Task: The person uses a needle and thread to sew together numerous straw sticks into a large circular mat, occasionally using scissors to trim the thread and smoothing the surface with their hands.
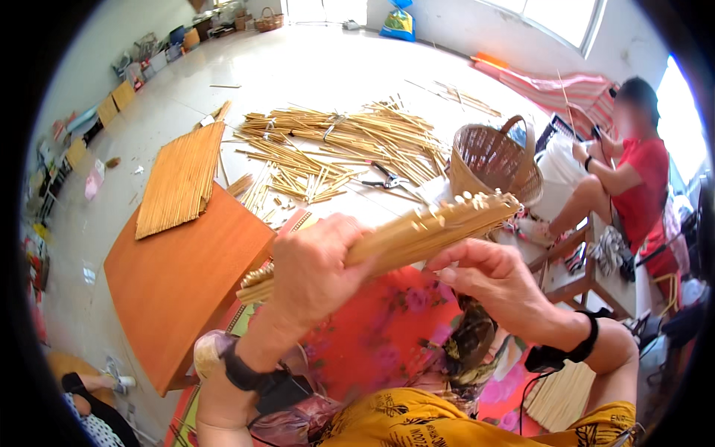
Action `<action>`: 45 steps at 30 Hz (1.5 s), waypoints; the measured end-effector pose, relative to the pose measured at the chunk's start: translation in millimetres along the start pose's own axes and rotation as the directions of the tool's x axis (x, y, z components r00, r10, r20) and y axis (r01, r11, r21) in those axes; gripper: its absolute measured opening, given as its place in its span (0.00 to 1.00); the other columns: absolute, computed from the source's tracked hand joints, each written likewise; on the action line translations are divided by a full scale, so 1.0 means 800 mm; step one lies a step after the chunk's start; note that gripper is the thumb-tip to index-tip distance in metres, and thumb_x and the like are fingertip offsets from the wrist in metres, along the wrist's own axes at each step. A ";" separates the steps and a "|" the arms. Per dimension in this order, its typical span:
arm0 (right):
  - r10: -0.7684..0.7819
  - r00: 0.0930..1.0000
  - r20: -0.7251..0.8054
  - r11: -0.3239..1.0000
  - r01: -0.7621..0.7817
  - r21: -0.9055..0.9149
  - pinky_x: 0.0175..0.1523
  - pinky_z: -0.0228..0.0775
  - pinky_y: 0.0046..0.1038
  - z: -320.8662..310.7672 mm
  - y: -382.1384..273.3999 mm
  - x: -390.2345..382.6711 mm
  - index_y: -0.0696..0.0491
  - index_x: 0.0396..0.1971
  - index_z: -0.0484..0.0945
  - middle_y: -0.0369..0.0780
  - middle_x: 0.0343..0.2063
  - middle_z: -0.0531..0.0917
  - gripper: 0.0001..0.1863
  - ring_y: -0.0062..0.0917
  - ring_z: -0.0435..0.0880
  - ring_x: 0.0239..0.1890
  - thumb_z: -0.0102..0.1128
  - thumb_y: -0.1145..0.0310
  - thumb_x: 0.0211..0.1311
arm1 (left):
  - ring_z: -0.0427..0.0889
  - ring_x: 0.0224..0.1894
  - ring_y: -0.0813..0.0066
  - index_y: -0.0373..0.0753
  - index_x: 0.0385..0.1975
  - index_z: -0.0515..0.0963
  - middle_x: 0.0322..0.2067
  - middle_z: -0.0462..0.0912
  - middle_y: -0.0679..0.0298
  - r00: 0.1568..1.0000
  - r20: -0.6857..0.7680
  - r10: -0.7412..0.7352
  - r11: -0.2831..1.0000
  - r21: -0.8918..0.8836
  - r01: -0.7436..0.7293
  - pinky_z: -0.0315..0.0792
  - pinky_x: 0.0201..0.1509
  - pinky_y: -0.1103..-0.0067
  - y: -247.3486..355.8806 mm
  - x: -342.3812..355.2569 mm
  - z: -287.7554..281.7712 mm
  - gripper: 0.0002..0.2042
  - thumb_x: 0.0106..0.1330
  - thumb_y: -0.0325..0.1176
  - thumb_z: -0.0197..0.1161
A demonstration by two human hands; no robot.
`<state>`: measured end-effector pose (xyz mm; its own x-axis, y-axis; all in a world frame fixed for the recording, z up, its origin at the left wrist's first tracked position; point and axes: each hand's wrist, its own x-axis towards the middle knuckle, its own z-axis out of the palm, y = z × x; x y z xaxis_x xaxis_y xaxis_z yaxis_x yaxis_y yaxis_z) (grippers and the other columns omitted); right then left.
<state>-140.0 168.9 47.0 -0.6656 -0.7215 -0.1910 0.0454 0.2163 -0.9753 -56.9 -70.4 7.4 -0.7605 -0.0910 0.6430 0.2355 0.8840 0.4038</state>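
Observation:
In the head view my left hand (318, 264) is closed round a long bundle of thin bamboo sticks (421, 232), held at a slant above my lap with its pale cut ends showing. My right hand (488, 287) is just below the bundle's right half, thumb and fingertips drawn together in a pinch; what is between them is too small to make out. Beneath both hands lies a red flowered cloth (380, 328) over my lap.
At left, a stick mat (171, 179) lies on an orange board (171, 298). Loose sticks (335, 130), pruning shears (387, 179) and a wicker basket (477, 164) are ahead. A person in red (644, 175) sits at right beside a wooden stool (611, 290); another person's leg (97, 387) shows lower left.

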 end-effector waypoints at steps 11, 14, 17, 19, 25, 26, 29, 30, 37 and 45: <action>0.063 0.966 -0.251 0.833 0.088 0.546 0.52 0.78 0.23 0.041 0.121 -0.088 0.61 0.48 0.80 0.38 0.44 0.87 0.12 0.19 0.85 0.45 0.58 0.81 0.67 | 0.79 0.25 0.64 0.34 0.44 0.80 0.25 0.77 0.62 0.970 0.172 0.170 0.969 0.148 -0.196 0.72 0.28 0.71 0.123 -0.089 0.029 0.18 0.51 0.29 0.69; -0.060 0.951 -0.304 0.891 0.188 0.414 0.51 0.79 0.24 0.056 0.140 -0.107 0.62 0.49 0.80 0.39 0.44 0.87 0.12 0.21 0.85 0.45 0.55 0.82 0.68 | 0.78 0.25 0.67 0.33 0.52 0.80 0.25 0.76 0.63 0.956 0.237 0.171 0.958 0.188 -0.218 0.72 0.28 0.72 0.138 -0.104 0.029 0.25 0.50 0.27 0.67; -0.218 0.931 -0.292 0.926 0.292 0.239 0.49 0.79 0.23 0.052 0.168 -0.118 0.61 0.49 0.80 0.38 0.44 0.87 0.12 0.19 0.85 0.44 0.54 0.82 0.69 | 0.76 0.24 0.69 0.33 0.56 0.80 0.26 0.75 0.65 0.952 0.212 0.223 0.957 0.140 -0.255 0.70 0.29 0.73 0.135 -0.115 0.039 0.30 0.45 0.26 0.64; -0.306 0.915 -0.264 0.924 0.352 0.152 0.46 0.78 0.21 0.051 0.183 -0.121 0.61 0.48 0.81 0.37 0.44 0.87 0.11 0.16 0.84 0.43 0.53 0.82 0.70 | 0.75 0.24 0.69 0.34 0.55 0.80 0.26 0.75 0.65 0.949 0.223 0.223 0.958 0.127 -0.255 0.70 0.29 0.73 0.137 -0.116 0.038 0.31 0.44 0.26 0.64; 0.004 0.970 -0.245 0.918 0.093 0.386 0.37 0.71 0.16 0.069 0.210 -0.139 0.59 0.39 0.83 0.31 0.33 0.84 0.04 0.09 0.77 0.32 0.59 0.80 0.69 | 0.73 0.24 0.74 0.40 0.51 0.83 0.23 0.69 0.70 0.968 0.189 0.162 0.964 0.180 -0.197 0.69 0.29 0.77 0.129 -0.106 0.031 0.22 0.53 0.28 0.64; 0.053 0.974 -0.222 0.914 0.042 0.403 0.35 0.69 0.15 0.069 0.214 -0.140 0.59 0.37 0.82 0.30 0.31 0.83 0.03 0.08 0.76 0.30 0.60 0.80 0.69 | 0.72 0.23 0.73 0.40 0.51 0.83 0.23 0.69 0.69 0.973 0.179 0.148 0.967 0.181 -0.181 0.69 0.28 0.76 0.124 -0.099 0.030 0.23 0.51 0.28 0.64; -0.223 0.909 -0.352 0.909 0.324 0.262 0.41 0.68 0.21 0.053 0.212 -0.127 0.59 0.33 0.81 0.34 0.30 0.80 0.03 0.17 0.75 0.32 0.66 0.82 0.62 | 0.72 0.22 0.71 0.40 0.51 0.83 0.23 0.69 0.69 0.982 0.148 0.121 0.974 0.173 -0.146 0.67 0.27 0.73 0.119 -0.099 0.034 0.25 0.48 0.26 0.64; -0.371 0.839 -0.399 0.864 0.469 0.183 0.42 0.68 0.22 0.047 0.211 -0.120 0.59 0.33 0.81 0.36 0.30 0.80 0.04 0.19 0.76 0.34 0.67 0.83 0.60 | 0.71 0.22 0.70 0.40 0.51 0.83 0.23 0.69 0.69 0.983 0.135 0.123 0.975 0.167 -0.145 0.67 0.27 0.73 0.118 -0.098 0.035 0.25 0.47 0.26 0.64; -0.502 0.669 -0.548 0.792 0.610 0.020 0.44 0.67 0.25 0.025 0.183 -0.105 0.58 0.35 0.83 0.36 0.30 0.82 0.10 0.25 0.75 0.37 0.71 0.84 0.53 | 0.71 0.23 0.63 0.40 0.52 0.83 0.24 0.72 0.63 0.985 0.162 0.058 0.974 0.206 -0.091 0.66 0.28 0.69 0.120 -0.096 0.030 0.24 0.50 0.28 0.69; -0.390 0.704 -0.593 0.756 0.613 0.230 0.44 0.69 0.27 0.015 0.176 -0.096 0.57 0.31 0.83 0.37 0.32 0.81 0.06 0.25 0.74 0.39 0.70 0.81 0.55 | 0.73 0.24 0.62 0.40 0.51 0.82 0.25 0.73 0.63 0.988 0.148 0.035 0.977 0.202 -0.065 0.67 0.29 0.69 0.124 -0.096 0.032 0.25 0.47 0.24 0.67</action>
<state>-73.4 246.7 -76.6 -0.9283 -0.2019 0.3123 -0.2025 -0.4298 -0.8799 9.3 36.0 -19.0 -0.8330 0.0087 0.5533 0.1570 0.9625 0.2214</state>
